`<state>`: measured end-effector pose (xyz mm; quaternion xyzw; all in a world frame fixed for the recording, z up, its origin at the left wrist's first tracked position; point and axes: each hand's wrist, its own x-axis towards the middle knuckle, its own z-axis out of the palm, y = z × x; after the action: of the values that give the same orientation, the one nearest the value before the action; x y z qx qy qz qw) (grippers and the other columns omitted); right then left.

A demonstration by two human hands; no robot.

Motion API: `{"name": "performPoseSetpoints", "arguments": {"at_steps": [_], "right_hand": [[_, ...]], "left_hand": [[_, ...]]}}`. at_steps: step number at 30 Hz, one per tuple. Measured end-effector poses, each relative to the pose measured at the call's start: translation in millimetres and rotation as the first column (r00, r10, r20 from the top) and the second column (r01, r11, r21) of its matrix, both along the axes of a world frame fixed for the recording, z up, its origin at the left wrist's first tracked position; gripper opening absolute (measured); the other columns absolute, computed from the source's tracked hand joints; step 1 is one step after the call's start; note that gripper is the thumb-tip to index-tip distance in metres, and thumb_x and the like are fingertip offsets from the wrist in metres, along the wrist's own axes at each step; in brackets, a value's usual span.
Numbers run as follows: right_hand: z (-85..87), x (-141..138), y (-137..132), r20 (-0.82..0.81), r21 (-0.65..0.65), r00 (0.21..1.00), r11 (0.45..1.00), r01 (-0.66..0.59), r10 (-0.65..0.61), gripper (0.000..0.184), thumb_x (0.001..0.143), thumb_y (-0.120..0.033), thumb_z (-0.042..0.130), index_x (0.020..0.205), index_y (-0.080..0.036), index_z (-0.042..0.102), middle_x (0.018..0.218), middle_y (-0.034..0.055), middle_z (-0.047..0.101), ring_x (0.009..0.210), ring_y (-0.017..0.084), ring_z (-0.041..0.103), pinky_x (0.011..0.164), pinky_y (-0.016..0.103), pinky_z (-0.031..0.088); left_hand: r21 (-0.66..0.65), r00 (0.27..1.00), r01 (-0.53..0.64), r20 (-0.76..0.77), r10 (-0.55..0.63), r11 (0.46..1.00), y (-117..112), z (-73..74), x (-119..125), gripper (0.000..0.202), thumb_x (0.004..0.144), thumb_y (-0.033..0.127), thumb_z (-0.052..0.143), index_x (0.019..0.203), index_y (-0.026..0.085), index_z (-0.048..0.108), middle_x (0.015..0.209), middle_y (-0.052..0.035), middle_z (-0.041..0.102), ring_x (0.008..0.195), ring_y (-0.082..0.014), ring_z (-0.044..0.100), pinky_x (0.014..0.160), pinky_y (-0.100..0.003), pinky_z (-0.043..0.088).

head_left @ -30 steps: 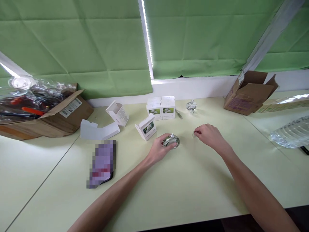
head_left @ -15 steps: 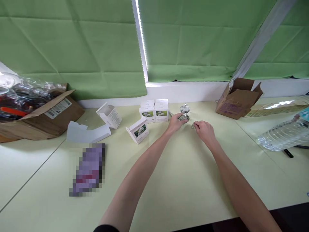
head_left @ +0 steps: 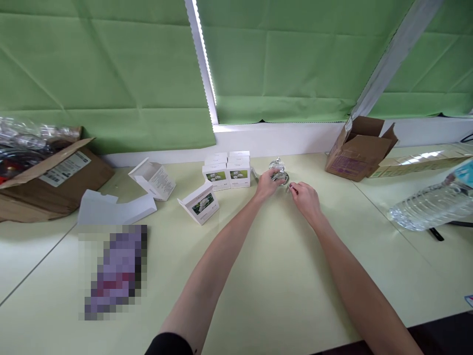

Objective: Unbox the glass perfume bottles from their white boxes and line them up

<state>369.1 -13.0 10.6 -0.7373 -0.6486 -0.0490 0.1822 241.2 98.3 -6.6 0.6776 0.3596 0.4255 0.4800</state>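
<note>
The work is judged part done: left of centre, a small white cardboard carton with a printed picture is opened, while nothing held has yet been released. Right of centre, a tiny glinting piece (too small to be identified) is pinched by the right hand. Just beyond, a rounded, mirror-bright silvery object is gripped by the left hand, fingers curled around it. Behind, a similar silvery object is seen.

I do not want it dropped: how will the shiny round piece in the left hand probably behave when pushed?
The shiny round piece in the left hand may be slippery, given its mirror-like surface. It is probably stiff, as no bend shows under the grip. Its rounded outline suggests rocking or rolling.
</note>
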Motion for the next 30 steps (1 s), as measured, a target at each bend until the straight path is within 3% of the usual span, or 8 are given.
{"name": "performPoseSetpoints", "arguments": {"at_steps": [6, 10, 14, 17, 26, 30], "right_hand": [[-2.1, 2.2, 1.6, -0.012, 0.014, 1.000, 1.000, -0.002, 0.002, 0.029, 0.099, -0.023, 0.043, 0.100, -0.020, 0.072, 0.091, 0.0083, 0.069, 0.086, 0.021, 0.060, 0.068, 0.028, 0.034], [-3.9, 2.4, 2.3, -0.030, 0.026, 0.999, 0.999, -0.020, 0.021, 0.029, 0.098, -0.022, 0.044, 0.099, -0.019, 0.073, 0.090, 0.0086, 0.069, 0.085, 0.021, 0.059, 0.068, 0.028, 0.035], [-6.2, -0.5, 4.1, -0.068, 0.046, 0.997, 0.998, -0.036, 0.040, 0.029, 0.097, -0.021, 0.045, 0.099, -0.018, 0.073, 0.090, 0.0094, 0.070, 0.083, 0.021, 0.060, 0.071, 0.028, 0.036], [-9.5, -7.9, 8.4, -0.109, 0.067, 0.992, 0.996, -0.058, 0.065, 0.029, 0.098, -0.022, 0.046, 0.103, -0.018, 0.074, 0.093, 0.0099, 0.071, 0.085, 0.021, 0.061, 0.074, 0.028, 0.038], [-15.8, -14.4, 17.0, -0.228, 0.142, 0.971, 0.989, -0.035, 0.067, 0.032, 0.095, -0.026, 0.048, 0.113, -0.016, 0.073, 0.100, 0.0106, 0.075, 0.086, 0.021, 0.064, 0.079, 0.029, 0.043], [-17.0, -5.1, 15.4, -0.265, 0.131, 0.964, 0.991, 0.019, 0.016, 0.029, 0.091, -0.024, 0.049, 0.099, -0.015, 0.076, 0.088, 0.0090, 0.074, 0.075, 0.019, 0.062, 0.072, 0.028, 0.041]], "left_hand": [[0.113, 0.990, -0.052, -0.124, 0.066, 0.992, -1.1, 7.1, -3.5, 0.035, 0.069, 0.020, 0.081, 0.101, 0.020, 0.068, 0.109, -0.0091, 0.070, 0.108, -0.0289, 0.062, 0.094, -0.040, 0.046], [0.219, 0.972, -0.043, -0.218, 0.092, 0.975, -4.7, 12.6, -9.2, 0.043, 0.068, 0.025, 0.084, 0.107, 0.020, 0.066, 0.112, -0.0089, 0.067, 0.107, -0.0263, 0.059, 0.091, -0.037, 0.046], [0.322, 0.968, -0.133, -0.163, 0.193, 0.937, -18.6, 19.2, -23.8, 0.034, 0.088, 0.041, 0.067, 0.114, 0.019, 0.063, 0.113, -0.0085, 0.065, 0.093, -0.0195, 0.059, 0.081, -0.031, 0.047], [0.341, 0.960, -0.233, -0.066, 0.271, 0.911, -31.7, 23.6, -40.4, 0.024, 0.097, 0.038, 0.053, 0.105, 0.019, 0.065, 0.107, -0.0073, 0.066, 0.085, -0.0163, 0.057, 0.078, -0.029, 0.047], [0.262, 0.979, -0.168, -0.066, 0.191, 0.950, -64.3, 32.8, -84.7, 0.014, 0.093, 0.027, 0.056, 0.095, 0.019, 0.066, 0.099, -0.0050, 0.066, 0.081, -0.0140, 0.060, 0.072, -0.026, 0.048], [0.273, 0.984, -0.103, -0.112, 0.138, 0.957, -88.0, 46.8, -105.6, 0.013, 0.092, 0.027, 0.056, 0.095, 0.019, 0.067, 0.102, -0.0049, 0.066, 0.081, -0.0136, 0.060, 0.072, -0.026, 0.050]]}}
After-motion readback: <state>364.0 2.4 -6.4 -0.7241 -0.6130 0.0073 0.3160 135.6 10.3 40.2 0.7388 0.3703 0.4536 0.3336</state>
